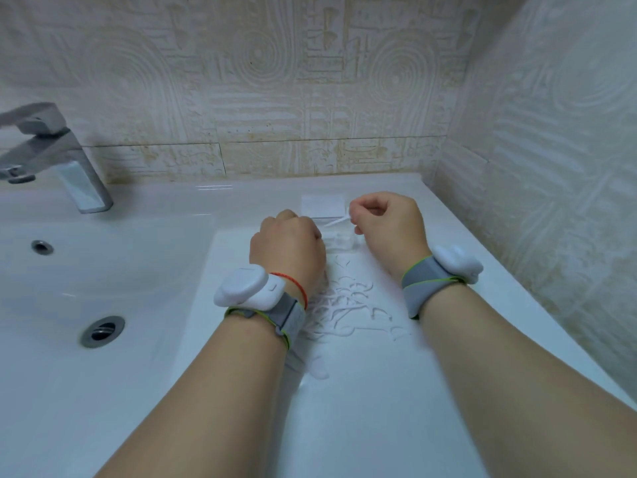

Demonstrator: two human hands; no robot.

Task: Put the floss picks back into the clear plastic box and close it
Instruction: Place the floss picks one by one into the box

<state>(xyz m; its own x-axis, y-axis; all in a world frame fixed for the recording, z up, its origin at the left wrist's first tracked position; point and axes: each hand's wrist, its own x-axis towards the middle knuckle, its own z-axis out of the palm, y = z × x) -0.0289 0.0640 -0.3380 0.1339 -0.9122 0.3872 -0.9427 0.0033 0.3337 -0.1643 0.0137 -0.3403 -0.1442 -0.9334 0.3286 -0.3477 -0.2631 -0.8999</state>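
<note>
Several white floss picks [348, 301] lie scattered on the white counter between my forearms. The clear plastic box [339, 238] sits just beyond them, its lid [322, 205] tipped open toward the wall. My right hand [389, 225] hovers at the box's right side and pinches one floss pick [336, 222] that points left over the box. My left hand [287, 246] is curled at the box's left side, back of the hand toward me; its fingers and whatever they hold are hidden.
A washbasin [86, 270] with a drain and overflow hole lies to the left, with a chrome faucet [55, 157] behind it. Patterned tile walls close in at the back and right. The counter's right edge [551, 322] runs beside my right forearm.
</note>
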